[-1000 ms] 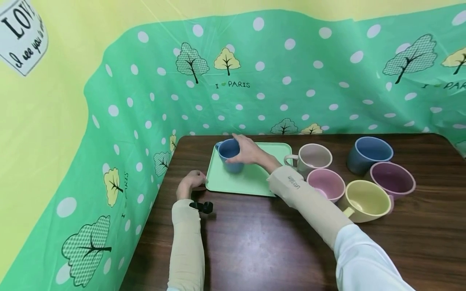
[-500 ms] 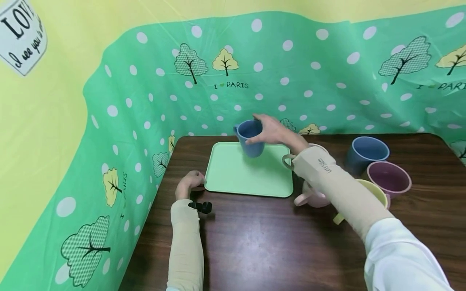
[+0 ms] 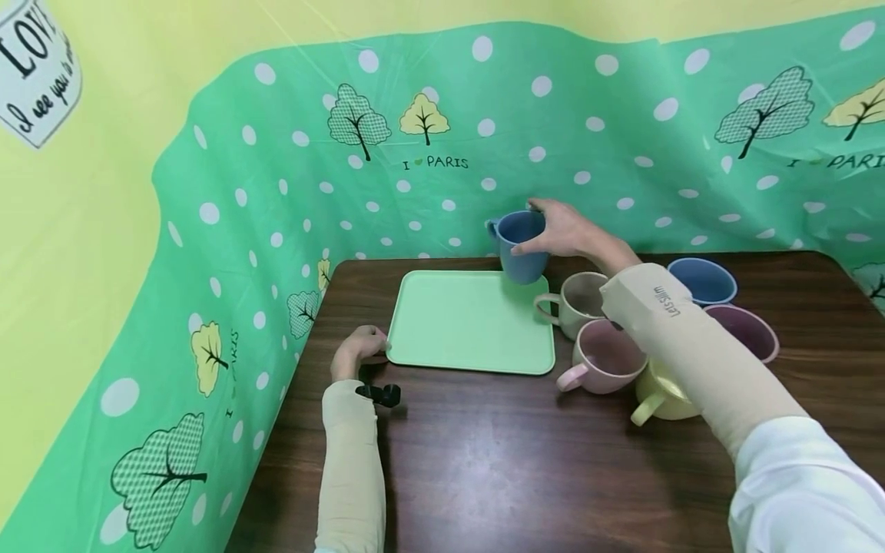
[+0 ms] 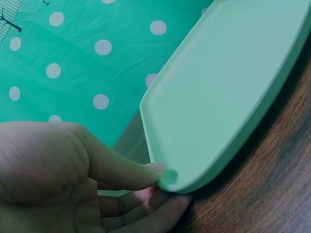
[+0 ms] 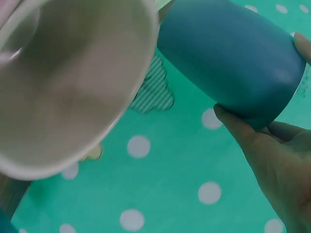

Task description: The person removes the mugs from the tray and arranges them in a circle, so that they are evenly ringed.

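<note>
Two hands are busy at the brown desk (image 3: 484, 461). Nearest, the left hand (image 3: 356, 347) pinches the near left corner of the green tray (image 3: 470, 322), with the thumb on top and the fingers (image 4: 165, 208) curled under the edge. Just right of the tray stand a yellow mug (image 3: 657, 395), a pink mug (image 3: 604, 357) and a beige mug (image 3: 577, 303), close together. A purple mug (image 3: 750, 330) and another blue mug (image 3: 705, 280) sit behind the right arm. Farther back, the right hand (image 3: 563, 230) grips the small blue mug (image 3: 520, 246) around its side, fingers curled. This mug is up in the air, upright, over the tray's far right corner. Its handle points left, away from the hand. The beige mug is right below and the dotted green cloth (image 3: 276, 192) hangs behind.
</note>
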`<state>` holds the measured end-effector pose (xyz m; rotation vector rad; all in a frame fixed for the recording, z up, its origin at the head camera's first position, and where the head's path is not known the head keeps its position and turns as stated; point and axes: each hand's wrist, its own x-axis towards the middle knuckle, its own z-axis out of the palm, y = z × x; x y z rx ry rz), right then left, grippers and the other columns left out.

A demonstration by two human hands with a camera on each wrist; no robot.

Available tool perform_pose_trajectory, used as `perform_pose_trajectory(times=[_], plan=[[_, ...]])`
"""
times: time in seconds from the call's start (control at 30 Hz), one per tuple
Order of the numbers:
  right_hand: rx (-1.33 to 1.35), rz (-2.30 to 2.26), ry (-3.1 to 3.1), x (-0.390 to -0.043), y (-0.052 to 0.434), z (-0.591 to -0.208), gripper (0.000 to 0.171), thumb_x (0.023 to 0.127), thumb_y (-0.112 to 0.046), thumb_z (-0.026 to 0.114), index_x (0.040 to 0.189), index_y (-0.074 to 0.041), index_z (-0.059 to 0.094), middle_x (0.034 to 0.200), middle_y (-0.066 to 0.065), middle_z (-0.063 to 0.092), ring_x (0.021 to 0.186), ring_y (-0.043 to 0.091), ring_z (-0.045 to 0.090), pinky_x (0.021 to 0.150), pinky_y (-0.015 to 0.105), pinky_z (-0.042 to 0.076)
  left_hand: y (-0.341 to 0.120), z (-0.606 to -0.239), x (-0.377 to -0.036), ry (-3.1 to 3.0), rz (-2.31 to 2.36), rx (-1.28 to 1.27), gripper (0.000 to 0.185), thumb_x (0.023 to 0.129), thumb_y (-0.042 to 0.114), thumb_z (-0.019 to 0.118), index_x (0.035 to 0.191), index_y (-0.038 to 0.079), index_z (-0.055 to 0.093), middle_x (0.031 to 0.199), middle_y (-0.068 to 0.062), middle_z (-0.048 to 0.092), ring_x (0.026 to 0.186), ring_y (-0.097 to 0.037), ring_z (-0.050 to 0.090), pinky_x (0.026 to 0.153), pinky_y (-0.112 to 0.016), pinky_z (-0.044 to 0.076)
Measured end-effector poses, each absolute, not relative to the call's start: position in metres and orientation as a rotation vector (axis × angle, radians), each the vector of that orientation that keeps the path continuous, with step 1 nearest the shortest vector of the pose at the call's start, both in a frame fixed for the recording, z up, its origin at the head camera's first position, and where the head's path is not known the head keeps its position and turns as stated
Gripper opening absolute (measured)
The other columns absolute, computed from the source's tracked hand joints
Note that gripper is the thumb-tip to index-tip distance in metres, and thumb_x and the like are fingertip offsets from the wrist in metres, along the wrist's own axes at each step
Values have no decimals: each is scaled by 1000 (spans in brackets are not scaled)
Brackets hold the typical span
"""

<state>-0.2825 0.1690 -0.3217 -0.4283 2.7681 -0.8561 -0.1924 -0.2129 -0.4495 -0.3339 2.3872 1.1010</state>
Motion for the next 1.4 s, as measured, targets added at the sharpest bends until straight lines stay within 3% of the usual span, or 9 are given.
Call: perform_pose_trajectory(times=[0.57,0.87,1.23,1.4], plan=[[-343,-830,2831,-281,242,-331,110,77,-44,76,149,6,10,149,33,24,136,49,24,108,61,24,-214,-447,-194,2346,1149,-346,12,94,10,52,102,2,53,100,-10,51,93,-24,52,85,-37,46],[-280,-724,2866,-274,268,-342,109,77,-46,75,145,13,14,140,39,31,127,52,32,104,63,27,-214,-447,-195,2340,1152,-349,11,94,10,53,102,2,53,100,-9,51,93,-23,52,84,-36,46],[-333,-696,2871,-267,287,-349,108,75,-39,79,144,10,12,133,37,34,115,47,38,100,62,31,-214,-447,-195,2354,1101,-351,15,94,13,54,105,3,55,103,-10,52,95,-25,50,83,-38,43],[-241,-706,2776,-261,292,-352,110,77,-40,77,144,11,6,121,38,37,73,40,61,67,50,53,-214,-447,-195,2350,1116,-349,15,94,12,55,105,2,54,101,-10,51,95,-24,49,83,-37,43]])
